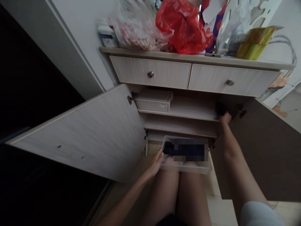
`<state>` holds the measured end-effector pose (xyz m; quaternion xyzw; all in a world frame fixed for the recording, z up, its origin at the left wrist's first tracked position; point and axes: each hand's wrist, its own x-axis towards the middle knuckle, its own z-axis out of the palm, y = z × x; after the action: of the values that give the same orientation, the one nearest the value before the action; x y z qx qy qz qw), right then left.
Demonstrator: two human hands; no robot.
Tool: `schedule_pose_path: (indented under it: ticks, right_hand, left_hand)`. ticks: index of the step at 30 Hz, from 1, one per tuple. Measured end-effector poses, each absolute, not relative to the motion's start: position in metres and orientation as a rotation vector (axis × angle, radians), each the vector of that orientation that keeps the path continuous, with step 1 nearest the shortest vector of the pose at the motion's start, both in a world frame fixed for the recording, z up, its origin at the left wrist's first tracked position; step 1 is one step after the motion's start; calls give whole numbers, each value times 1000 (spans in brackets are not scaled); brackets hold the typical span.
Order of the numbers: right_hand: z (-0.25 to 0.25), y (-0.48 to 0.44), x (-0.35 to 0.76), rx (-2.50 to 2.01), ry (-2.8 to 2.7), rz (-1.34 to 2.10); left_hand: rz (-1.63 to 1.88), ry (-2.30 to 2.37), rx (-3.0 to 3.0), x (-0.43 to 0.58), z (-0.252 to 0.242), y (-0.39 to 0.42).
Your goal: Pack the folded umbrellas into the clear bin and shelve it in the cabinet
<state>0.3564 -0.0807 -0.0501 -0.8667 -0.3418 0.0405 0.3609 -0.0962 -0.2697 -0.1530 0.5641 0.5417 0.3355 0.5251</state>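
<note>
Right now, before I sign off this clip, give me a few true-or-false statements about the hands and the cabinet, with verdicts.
The left hand holds the rim of a clear plastic bin. True.

The right hand grips the red plastic bag on the cabinet top. False: it is down at the shelves beside the open door, well below the bag.

The cabinet's left door and right door both stand open. True.

The two drawers have no knobs. False: each has a round metal knob.
</note>
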Motion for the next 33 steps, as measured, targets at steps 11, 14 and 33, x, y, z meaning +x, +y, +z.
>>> schedule_pose_path:
  ticks: [11, 14, 33]
  right_hand:
    - [-63, -221, 321, -1444, -870, 828]
    - [-61, -272, 309, -1431, -1220, 929]
    - [-92, -295, 234, -1309, -2447, 751]
  left_hand:
    - [728, 1330, 1294, -90, -142, -270]
    - [749, 1311, 1276, -89, -140, -272]
    - [889, 1300, 1416, -91, -140, -279]
